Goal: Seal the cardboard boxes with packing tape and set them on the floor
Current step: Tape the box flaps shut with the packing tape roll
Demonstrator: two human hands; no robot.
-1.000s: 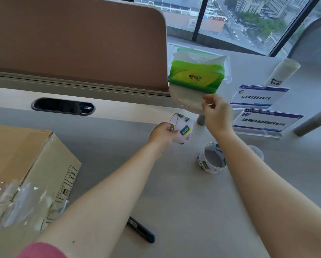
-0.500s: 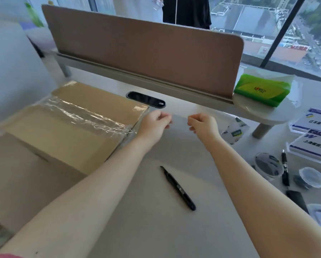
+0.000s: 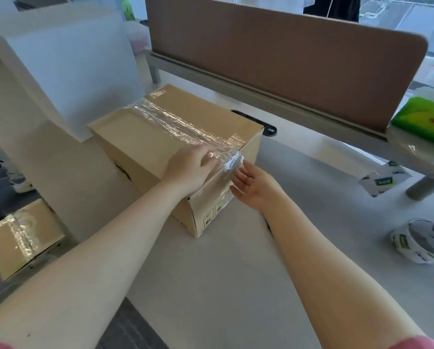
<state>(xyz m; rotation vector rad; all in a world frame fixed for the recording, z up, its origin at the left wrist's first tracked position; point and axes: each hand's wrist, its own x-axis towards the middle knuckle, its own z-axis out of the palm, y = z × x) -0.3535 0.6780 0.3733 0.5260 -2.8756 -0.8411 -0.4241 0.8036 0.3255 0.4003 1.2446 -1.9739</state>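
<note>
- Cardboard box point(image 3: 160, 147) sits on the desk point(image 3: 236, 285), left of centre and close to the desk's left edge, long side running away from me toward the brown divider panel point(image 3: 286, 61).
- Clear packing tape point(image 3: 183, 127) runs wrinkled along the box's top seam, folds over the near-right end and shines on that end face.
- My left hand point(image 3: 188, 170) lies palm-down on the box top at the near-right corner, fingers straight-ish and flat on the tape, pressing it. No pinch, nothing held.
- My right hand point(image 3: 255, 186) is against the box's end face just below that corner, palm toward the box, fingers spread and straight. Fingertips at the tape's folded end; can't tell how firm the contact is.
- Both hands are close together at the same corner, left one on top, right one at the side.
- Printed symbols show low on the end face, near the desk.
- 2nd box point(image 3: 21, 238) w/ tape over its top sits lower down at far left, beyond the desk edge, apparently on the floor.
- Tape roll point(image 3: 420, 240), white w/ green and blue print, lies on the desk at far right, well apart from the hands.
- Another printed roll point(image 3: 384, 178) stands further back on the right, near a desk leg.
- Green tissue pack point(image 3: 425, 119) rests on a raised round shelf at the right edge.
- Dark cable slot point(image 3: 266, 124) in the desk is just behind the box.
</note>
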